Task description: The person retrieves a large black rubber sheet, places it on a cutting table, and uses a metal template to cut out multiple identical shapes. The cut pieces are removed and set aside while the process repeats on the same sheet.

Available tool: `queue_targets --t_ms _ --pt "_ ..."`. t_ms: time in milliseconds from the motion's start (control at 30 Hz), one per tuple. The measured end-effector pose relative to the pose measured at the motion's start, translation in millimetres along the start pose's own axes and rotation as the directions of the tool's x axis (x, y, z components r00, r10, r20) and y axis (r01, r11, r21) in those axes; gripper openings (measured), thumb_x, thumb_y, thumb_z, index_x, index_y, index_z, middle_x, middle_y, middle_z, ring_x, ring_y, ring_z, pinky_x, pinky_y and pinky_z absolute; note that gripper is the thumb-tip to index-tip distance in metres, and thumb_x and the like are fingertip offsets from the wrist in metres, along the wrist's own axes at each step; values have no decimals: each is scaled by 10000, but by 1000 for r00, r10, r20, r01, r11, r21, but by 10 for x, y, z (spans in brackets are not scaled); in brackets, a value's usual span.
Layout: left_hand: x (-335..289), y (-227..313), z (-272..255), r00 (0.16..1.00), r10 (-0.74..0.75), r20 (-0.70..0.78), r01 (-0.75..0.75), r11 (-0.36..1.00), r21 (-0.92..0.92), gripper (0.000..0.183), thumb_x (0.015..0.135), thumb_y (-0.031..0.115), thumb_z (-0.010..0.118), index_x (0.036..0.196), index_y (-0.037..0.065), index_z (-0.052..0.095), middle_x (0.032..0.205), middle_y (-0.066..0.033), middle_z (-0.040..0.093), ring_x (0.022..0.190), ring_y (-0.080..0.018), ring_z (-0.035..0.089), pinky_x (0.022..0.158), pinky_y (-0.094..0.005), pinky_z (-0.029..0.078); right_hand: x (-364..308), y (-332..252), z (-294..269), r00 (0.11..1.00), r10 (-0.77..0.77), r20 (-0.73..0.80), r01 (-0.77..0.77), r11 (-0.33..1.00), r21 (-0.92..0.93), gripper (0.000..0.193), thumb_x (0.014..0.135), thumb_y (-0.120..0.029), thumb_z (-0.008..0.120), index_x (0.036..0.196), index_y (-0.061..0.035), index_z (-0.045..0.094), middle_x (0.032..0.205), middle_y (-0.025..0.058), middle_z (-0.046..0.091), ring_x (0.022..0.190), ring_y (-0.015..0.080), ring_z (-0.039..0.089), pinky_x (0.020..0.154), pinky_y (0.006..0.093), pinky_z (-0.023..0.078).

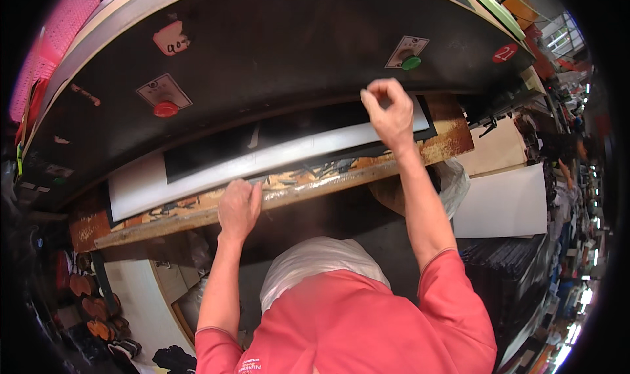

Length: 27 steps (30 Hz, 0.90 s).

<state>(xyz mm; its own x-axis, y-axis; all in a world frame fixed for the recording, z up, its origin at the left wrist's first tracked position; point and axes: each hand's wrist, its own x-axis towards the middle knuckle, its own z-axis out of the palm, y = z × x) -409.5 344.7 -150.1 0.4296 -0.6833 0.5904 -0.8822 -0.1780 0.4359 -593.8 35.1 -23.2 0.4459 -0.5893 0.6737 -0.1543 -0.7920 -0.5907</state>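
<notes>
Left hand (239,210): loosely curled at the front edge of one worn wooden bed (454,132); grip cannot be determined. Right hand (394,116): apart from left, raised near the bed's right end, fingers bent toward thumb, closure indeterminate. One flat white sheet (282,156) lies along the front edge

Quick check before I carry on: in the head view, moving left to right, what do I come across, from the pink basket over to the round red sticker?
Pink basket → red button → left hand → right hand → round red sticker.
</notes>
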Motion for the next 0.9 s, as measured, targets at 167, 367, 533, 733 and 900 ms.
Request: queue_targets --t_ms 167,367,533,733,900 --pt "85 23 39 998 -51 -44 50 999 -7 323 965 165 793 748 35 591 750 -152 611 717 -383 632 643 -487 505 -1141 211 84 999 23 35 -16 982 -189 132 924 -97 801 865 -37 700 803 82 655 740 226 647 725 373 519" --pt "130 27 46 997 -73 -33 74 997 27 361 962 190 805 720 29 591 739 -154 628 707 -392 643 643 -490 511 -1300 288 188 994 -44 99 72 954 -293 175 895 -143 820 756 -78 735 766 57 662 748 294 660 720 437 479" --pt "98 0 64 993 -120 -9 120 990 69 365 972 231 799 731 38 606 757 -158 643 719 -394 656 647 -495 522 -1291 276 168 990 -76 122 108 953 -283 151 900 -150 824 786 -78 757 764 53 662 748 288 659 721 425 473" --pt "57 -13 70 984 -178 -7 178 981 71 355 992 279 782 776 44 626 779 -162 654 751 -407 667 677 -514 529 -1340 303 174 986 -77 148 111 964 -241 130 914 -156 813 820 -76 772 786 56 674 772 285 658 739 423 466" --pt "-29 -16 103 986 -165 -11 165 982 92 369 993 251 781 763 37 587 766 -161 617 763 -402 643 689 -513 511 -1404 299 129 984 -21 177 54 981 -184 103 907 -130 777 820 -75 763 821 66 694 801 298 665 761 426 466"
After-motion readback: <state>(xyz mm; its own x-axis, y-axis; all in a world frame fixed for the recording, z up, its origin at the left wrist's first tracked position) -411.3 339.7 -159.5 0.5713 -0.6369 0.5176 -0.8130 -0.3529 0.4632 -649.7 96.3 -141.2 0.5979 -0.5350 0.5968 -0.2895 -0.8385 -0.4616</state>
